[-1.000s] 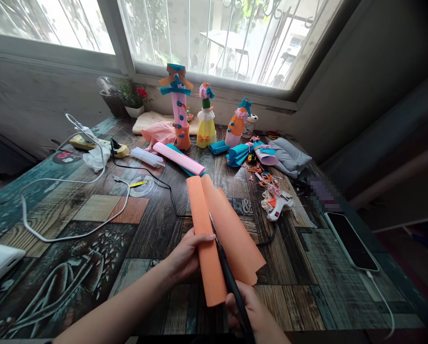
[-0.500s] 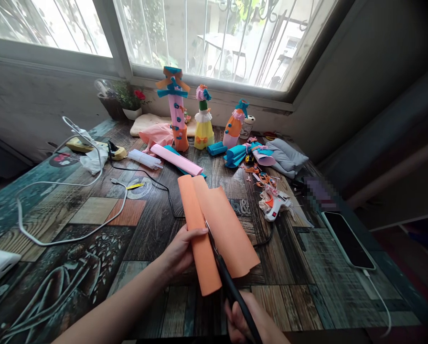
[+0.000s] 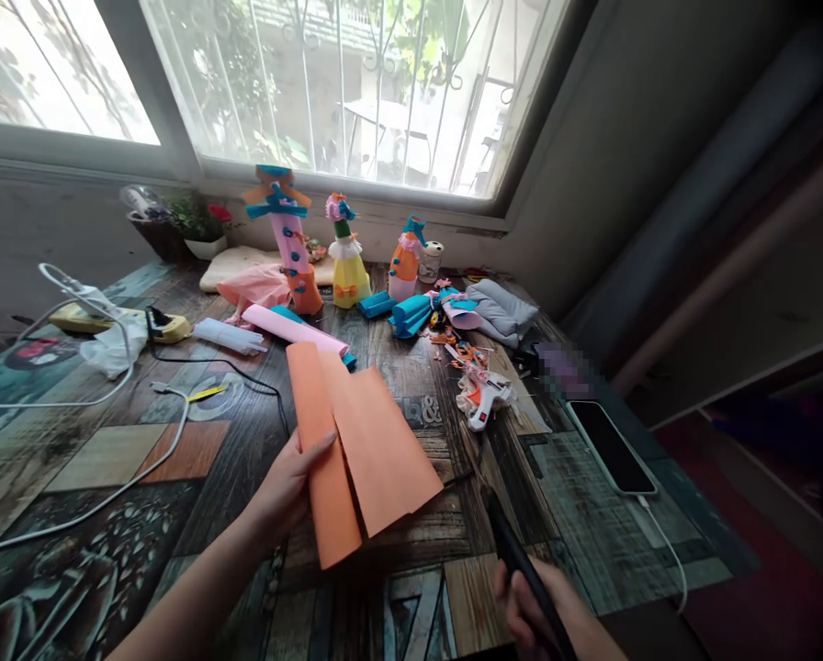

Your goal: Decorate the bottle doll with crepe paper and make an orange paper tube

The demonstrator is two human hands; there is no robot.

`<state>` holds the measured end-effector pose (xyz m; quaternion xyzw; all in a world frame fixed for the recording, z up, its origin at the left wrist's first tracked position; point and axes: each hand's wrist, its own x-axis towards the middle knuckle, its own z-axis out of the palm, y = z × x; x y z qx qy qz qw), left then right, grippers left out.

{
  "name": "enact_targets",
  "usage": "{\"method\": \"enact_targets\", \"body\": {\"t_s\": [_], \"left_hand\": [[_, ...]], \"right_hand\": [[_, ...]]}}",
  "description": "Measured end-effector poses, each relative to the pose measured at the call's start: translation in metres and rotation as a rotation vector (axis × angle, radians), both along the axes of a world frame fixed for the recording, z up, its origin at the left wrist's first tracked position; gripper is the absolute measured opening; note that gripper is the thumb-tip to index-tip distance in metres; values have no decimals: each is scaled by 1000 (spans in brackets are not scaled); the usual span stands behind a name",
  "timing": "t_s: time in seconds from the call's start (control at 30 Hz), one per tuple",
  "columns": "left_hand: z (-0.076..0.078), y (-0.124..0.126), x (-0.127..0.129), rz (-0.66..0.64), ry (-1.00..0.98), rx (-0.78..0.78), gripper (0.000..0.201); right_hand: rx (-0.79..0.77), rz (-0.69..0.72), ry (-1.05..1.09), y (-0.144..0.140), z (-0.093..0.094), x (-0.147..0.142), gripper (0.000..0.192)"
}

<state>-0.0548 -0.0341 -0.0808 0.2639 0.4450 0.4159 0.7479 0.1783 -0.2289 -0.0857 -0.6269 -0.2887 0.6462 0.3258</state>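
Observation:
My left hand (image 3: 299, 477) grips a roll of orange crepe paper (image 3: 323, 459), thumb on top and fingers underneath. From the roll a flat orange flap (image 3: 384, 450) spreads to the right, with a long slit dividing its lower part from the roll. My right hand (image 3: 532, 597) is wrapped round black-handled scissors (image 3: 522, 555), held at the lower right, apart from the paper. Their blades point away from me and look nearly closed. Beyond the roll lie a pink paper roll (image 3: 294, 328) and a bundle of whitish strips (image 3: 229, 337).
Three paper-covered bottles, a tall one (image 3: 291, 248), a yellow one (image 3: 349, 275) and an orange one (image 3: 404, 266), stand below the window. A glue gun (image 3: 487, 401) lies among scraps at the right. A phone (image 3: 613, 447) charges near the right edge. Cables and a power strip (image 3: 167, 326) occupy the left.
The scissors have come out of the slit in the orange paper and moved right with my right hand. The slit now gapes. My view has turned to the right.

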Motion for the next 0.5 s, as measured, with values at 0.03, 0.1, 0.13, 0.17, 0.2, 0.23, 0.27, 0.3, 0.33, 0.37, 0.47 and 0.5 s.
{"method": "enact_targets", "body": {"t_s": [0.03, 0.1, 0.13, 0.17, 0.2, 0.23, 0.27, 0.3, 0.33, 0.37, 0.47, 0.5], "left_hand": [[3, 0, 0, -4, 23, 20, 46], [12, -1, -2, -31, 72, 47, 50], [17, -2, -3, -50, 92, 55, 51], [23, -3, -4, -72, 110, 59, 51], [30, -4, -6, -93, 126, 64, 51], [36, -5, -9, -108, 139, 72, 51], [43, -6, -11, -122, 149, 86, 51], [50, -7, -14, -133, 165, 100, 52], [56, -7, -18, -142, 188, 113, 53], [62, -8, -23, -154, 221, 127, 54], [74, -8, -47, -216, 389, 154, 50], [77, -9, -57, -231, 450, 157, 49]], "right_hand": [[15, -46, -73, 1, -5, 8, 70], [68, -124, -305, 3, -14, 25, 60], [88, -165, -454, 3, -16, 35, 54], [67, -187, -597, 3, -18, 45, 49], [23, -209, -732, 1, -19, 55, 45], [-27, -221, -844, -1, -20, 64, 44], [-72, -224, -927, -3, -21, 73, 45], [-97, -223, -982, -6, -23, 80, 47], [-104, -215, -1016, -8, -25, 87, 50], [-104, -204, -1039, -10, -27, 92, 53], [-75, -148, -1094, -12, -38, 102, 56], [-49, -141, -1119, -12, -43, 104, 53]]}}
